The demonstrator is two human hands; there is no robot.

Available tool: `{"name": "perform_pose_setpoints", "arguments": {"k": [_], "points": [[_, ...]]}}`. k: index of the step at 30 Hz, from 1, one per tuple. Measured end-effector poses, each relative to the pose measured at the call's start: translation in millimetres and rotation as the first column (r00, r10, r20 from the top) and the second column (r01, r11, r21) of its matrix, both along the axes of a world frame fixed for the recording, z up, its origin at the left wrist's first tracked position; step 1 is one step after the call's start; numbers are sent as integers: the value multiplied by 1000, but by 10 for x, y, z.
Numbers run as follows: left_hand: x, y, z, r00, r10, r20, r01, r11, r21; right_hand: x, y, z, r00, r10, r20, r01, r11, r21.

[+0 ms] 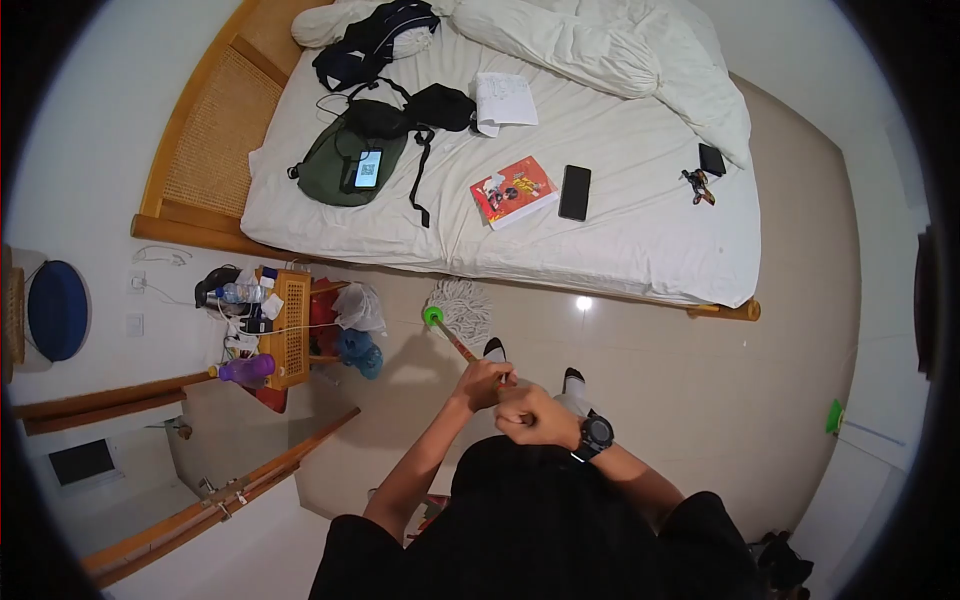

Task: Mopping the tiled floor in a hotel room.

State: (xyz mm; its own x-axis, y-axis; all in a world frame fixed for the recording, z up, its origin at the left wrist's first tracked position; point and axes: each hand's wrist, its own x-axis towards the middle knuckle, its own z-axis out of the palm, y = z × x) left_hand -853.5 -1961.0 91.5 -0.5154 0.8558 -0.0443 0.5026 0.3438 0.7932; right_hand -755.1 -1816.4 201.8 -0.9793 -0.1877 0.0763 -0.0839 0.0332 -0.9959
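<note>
Both my hands are closed around the wooden handle of a string mop (pixel 456 342). Further down the handle, nearer the mop head, is my left hand (pixel 481 386). My right hand (pixel 536 416), with a black watch on its wrist, grips near the handle's upper end. The white string mop head (pixel 466 311), joined at a bright green plastic socket (pixel 433 316), lies on the tiled floor (pixel 637 375) against the near side of the bed, its far strands close to the bed's lower edge.
A bed (pixel 465 240) bears a red book (pixel 514 191), a black phone (pixel 574 193) and a green backpack (pixel 352 165). Left of the mop stand a rattan-topped side table (pixel 294 330), plastic bags (pixel 360 307) and a purple bottle (pixel 247 369). A wooden door frame (pixel 217 499) is at lower left.
</note>
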Motion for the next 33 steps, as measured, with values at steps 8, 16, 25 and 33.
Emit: {"name": "perform_pose_setpoints", "arguments": {"k": [8, 16, 25, 33], "points": [[110, 807, 112, 980, -200, -18, 197, 943, 270, 184, 280, 602, 877, -438, 195, 417, 898, 142], [218, 1305, 85, 827, -556, 79, 468, 761, 450, 209, 223, 878, 781, -572, 251, 480, 806, 346], [-32, 621, 34, 957, -288, 44, 184, 714, 676, -289, -402, 184, 907, -361, 217, 241, 867, 436], [-249, -421, -410, 991, 101, 83, -130, 843, 522, -847, -934, 255, 992, 128, 22, -128, 934, 332]]}}
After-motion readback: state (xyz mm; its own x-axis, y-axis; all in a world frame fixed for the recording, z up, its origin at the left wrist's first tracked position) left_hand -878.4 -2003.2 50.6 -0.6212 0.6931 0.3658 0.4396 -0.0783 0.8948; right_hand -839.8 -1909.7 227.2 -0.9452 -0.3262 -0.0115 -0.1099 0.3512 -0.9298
